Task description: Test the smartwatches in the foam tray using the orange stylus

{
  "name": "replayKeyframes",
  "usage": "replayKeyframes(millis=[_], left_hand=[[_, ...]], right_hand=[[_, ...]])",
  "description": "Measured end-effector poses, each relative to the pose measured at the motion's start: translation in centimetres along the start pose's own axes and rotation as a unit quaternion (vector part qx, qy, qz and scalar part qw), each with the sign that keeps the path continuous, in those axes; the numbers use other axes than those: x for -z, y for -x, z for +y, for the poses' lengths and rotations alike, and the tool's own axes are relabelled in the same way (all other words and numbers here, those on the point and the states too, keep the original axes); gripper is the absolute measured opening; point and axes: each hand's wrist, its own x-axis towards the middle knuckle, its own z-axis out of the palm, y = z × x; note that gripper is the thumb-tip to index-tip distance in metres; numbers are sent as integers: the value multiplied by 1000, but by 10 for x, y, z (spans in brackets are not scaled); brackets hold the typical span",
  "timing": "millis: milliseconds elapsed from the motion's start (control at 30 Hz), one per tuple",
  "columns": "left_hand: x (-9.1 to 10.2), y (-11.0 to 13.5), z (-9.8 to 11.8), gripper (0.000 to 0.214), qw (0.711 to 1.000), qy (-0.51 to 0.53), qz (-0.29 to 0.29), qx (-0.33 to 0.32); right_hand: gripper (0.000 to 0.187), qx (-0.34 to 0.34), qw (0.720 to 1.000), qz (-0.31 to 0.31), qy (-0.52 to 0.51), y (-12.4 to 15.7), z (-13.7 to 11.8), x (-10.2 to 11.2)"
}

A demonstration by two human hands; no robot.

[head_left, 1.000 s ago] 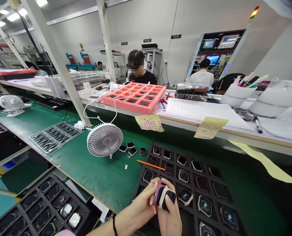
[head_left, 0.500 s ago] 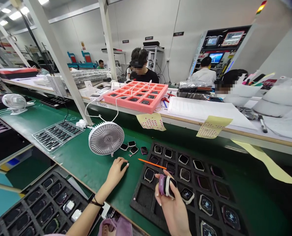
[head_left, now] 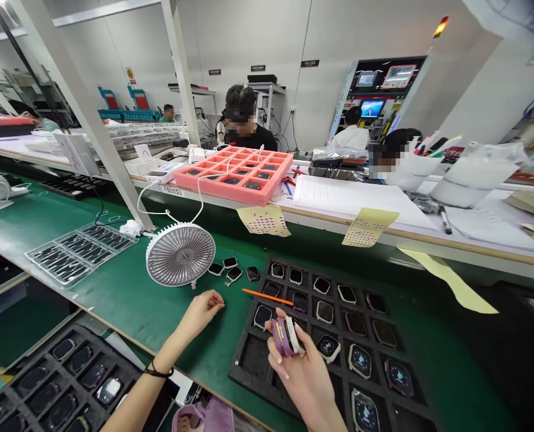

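My right hand point(head_left: 300, 375) is above a black foam tray point(head_left: 249, 375), shut on a purple watch case and a white one, held together as a bundle point(head_left: 285, 337). Watches sit in the tray's slots, and the slot under my hand's left side holds nothing visible. My left hand point(head_left: 199, 313) rests on the green bench mat point(head_left: 127, 288) with its fingers curled, close to several small black watch parts point(head_left: 233, 274). Nothing shows in its fingers, though they could hide something small. An orange stick point(head_left: 267, 296) lies between those parts and the tray.
A white desk fan point(head_left: 180, 255) stands on the mat with its cable running back. A clear tray of dark parts point(head_left: 80, 252) lies left of it. A black tray of watches point(head_left: 60, 372) sits lower left. Across the bench, people work behind a pink foam tray point(head_left: 233, 174).
Earlier both hands held the watches together over the tray. My left hand has since moved left onto the mat, and my right hand alone holds them, turned. The view has swung slightly.
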Motion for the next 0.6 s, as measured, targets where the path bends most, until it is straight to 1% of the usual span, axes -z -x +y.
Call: replayKeyframes(millis=[67,133,167,200,267,300,333,400,467,600], left_hand=[[4,6,19,20,999,36,1,-23],[9,17,44,22,995,73,0,-70],[11,23,58,22,990,95,-5,-106],[12,29,71,20,980,121,-11,-158],[15,39,92,14,945,156,-43,-286],[15,42,100,12,927,166,-63,-330],[16,44,105,12,912,170,-83,-363],[16,44,111,14,895,166,-109,-400],[15,42,111,15,887,151,-119,-419],[17,40,107,16,883,131,-115,-436]], right_hand=[[25,-10,1000,-3,-1,-1,0,-1],[25,-16,1000,-7,3,-1,1,-2],[26,-20,1000,-10,5,-1,1,-4],[26,-25,1000,-13,6,0,1,-5],[26,-39,999,-18,7,1,2,-7],[26,-47,999,-20,6,3,2,-8],[26,-53,998,-22,6,4,3,-9],[26,-62,998,-27,10,6,4,-11],[26,-67,997,-34,15,8,5,-11],[26,-69,997,-40,20,7,5,-11]])
